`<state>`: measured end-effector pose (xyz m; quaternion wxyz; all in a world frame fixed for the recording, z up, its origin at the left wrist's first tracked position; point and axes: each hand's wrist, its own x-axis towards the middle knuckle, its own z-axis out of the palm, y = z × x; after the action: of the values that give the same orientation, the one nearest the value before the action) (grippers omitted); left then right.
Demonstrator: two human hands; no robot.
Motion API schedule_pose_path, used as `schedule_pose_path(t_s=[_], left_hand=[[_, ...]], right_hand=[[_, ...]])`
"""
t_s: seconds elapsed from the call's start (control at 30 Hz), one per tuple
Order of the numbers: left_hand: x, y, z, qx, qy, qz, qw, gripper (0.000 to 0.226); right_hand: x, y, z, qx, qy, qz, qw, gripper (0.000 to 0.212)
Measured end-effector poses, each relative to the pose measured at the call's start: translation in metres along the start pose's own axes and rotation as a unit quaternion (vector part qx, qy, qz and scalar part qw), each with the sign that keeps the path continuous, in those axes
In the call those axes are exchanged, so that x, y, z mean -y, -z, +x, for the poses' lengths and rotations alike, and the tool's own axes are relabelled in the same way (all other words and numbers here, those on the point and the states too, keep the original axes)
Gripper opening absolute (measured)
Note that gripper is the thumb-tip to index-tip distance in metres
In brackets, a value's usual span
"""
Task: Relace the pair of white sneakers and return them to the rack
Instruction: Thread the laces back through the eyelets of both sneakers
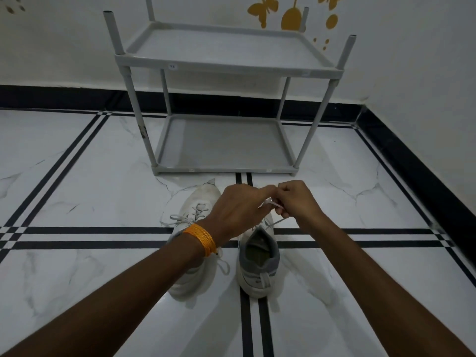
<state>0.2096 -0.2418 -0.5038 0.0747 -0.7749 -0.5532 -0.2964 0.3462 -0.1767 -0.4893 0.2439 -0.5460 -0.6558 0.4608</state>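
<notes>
Two white sneakers stand side by side on the floor, toes toward the rack. The left sneaker (192,215) has its lace tied, loose ends trailing; my left forearm crosses over its heel. The right sneaker (258,261) shows its grey lining and heel tab. Above its front, my left hand (237,210) and my right hand (296,202) meet, both pinching the white lace (273,204) of the right sneaker between fingertips. An orange thread band circles my left wrist. The front of the right sneaker is hidden by my hands.
A grey two-shelf plastic rack (226,65) stands against the white wall just beyond the shoes, both shelves bare. The floor is white marble tile with black stripes. A black skirting runs along the walls; the corner is at the right.
</notes>
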Motion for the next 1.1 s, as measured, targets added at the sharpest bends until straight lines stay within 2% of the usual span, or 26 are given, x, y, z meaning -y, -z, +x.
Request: schedule_pose_path(t_s=[0.03, 0.07, 0.1, 0.13, 0.17, 0.23, 0.27, 0.3, 0.37, 0.47, 0.57, 0.63, 0.7, 0.77, 0.83, 0.87, 0.9, 0.93, 1.03, 1.1], left_hand=[[0.001, 0.000, -0.001, 0.000, -0.021, 0.013, 1.000, 0.022], [0.000, 0.001, -0.001, 0.010, -0.009, 0.007, 1.000, 0.021], [-0.002, 0.004, 0.000, 0.032, 0.044, -0.034, 0.998, 0.021], [-0.005, 0.006, 0.003, 0.061, 0.131, -0.113, 0.983, 0.023], [-0.008, 0.007, 0.007, 0.092, 0.233, -0.219, 0.943, 0.024], [-0.012, 0.013, 0.017, 0.148, 0.417, -0.413, 0.796, 0.025], [-0.012, 0.016, 0.020, 0.165, 0.469, -0.470, 0.729, 0.025], [-0.010, 0.019, 0.023, 0.174, 0.492, -0.506, 0.687, 0.025], [-0.005, 0.020, 0.024, 0.174, 0.498, -0.546, 0.651, 0.025], [-0.001, 0.016, 0.022, 0.158, 0.488, -0.571, 0.641, 0.016], [0.001, 0.013, 0.019, 0.144, 0.478, -0.585, 0.639, 0.019], [0.002, 0.013, 0.017, 0.139, 0.473, -0.573, 0.655, 0.023], [0.004, 0.011, 0.014, 0.103, 0.473, -0.521, 0.703, 0.024], [0.015, 0.010, 0.006, 0.027, 0.489, -0.428, 0.760, 0.022], [0.036, 0.007, -0.011, -0.023, 0.445, -0.272, 0.853, 0.019], [0.048, 0.005, -0.023, -0.012, 0.406, -0.184, 0.895, 0.019], [0.059, 0.002, -0.034, 0.013, 0.374, -0.106, 0.921, 0.020], [0.067, 0.001, -0.044, 0.041, 0.353, -0.046, 0.934, 0.023], [0.075, -0.003, -0.063, 0.110, 0.313, 0.041, 0.943, 0.034], [0.073, -0.008, -0.066, 0.143, 0.286, 0.079, 0.944, 0.039]], right_hand=[[-0.002, 0.000, 0.001, 0.010, -0.009, 0.001, 1.000, 0.033], [-0.004, 0.000, 0.002, 0.016, -0.014, 0.003, 1.000, 0.035], [-0.004, 0.000, 0.002, 0.018, -0.017, 0.003, 1.000, 0.036], [-0.004, 0.000, 0.001, 0.014, -0.017, 0.001, 1.000, 0.036], [-0.003, 0.000, -0.001, 0.003, -0.013, -0.005, 1.000, 0.032], [0.000, -0.001, -0.006, -0.049, 0.011, -0.031, 0.998, 0.030], [0.001, -0.001, -0.011, -0.080, 0.037, -0.043, 0.995, 0.030], [0.003, 0.000, -0.016, -0.101, 0.067, -0.045, 0.992, 0.026], [0.006, 0.001, -0.027, -0.080, 0.098, -0.006, 0.992, 0.018], [0.008, 0.004, -0.039, 0.041, 0.047, 0.115, 0.991, 0.018], [0.005, 0.009, -0.039, 0.098, 0.027, 0.096, 0.990, 0.018], [0.000, 0.014, -0.036, 0.078, 0.043, 0.086, 0.992, 0.010], [-0.008, 0.024, -0.030, 0.018, 0.060, 0.043, 0.997, 0.011], [-0.020, 0.037, -0.025, -0.053, 0.074, -0.069, 0.993, 0.012], [-0.037, 0.047, -0.020, -0.105, 0.073, -0.159, 0.979, 0.011], [-0.048, 0.051, -0.018, -0.122, 0.065, -0.198, 0.970, 0.011], [-0.059, 0.053, -0.016, -0.136, 0.055, -0.236, 0.961, 0.009], [-0.071, 0.054, -0.015, -0.151, 0.043, -0.277, 0.948, 0.006], [-0.098, 0.054, -0.015, -0.185, 0.033, -0.376, 0.907, 0.003], [-0.103, 0.052, -0.014, -0.187, 0.036, -0.397, 0.898, 0.007]])
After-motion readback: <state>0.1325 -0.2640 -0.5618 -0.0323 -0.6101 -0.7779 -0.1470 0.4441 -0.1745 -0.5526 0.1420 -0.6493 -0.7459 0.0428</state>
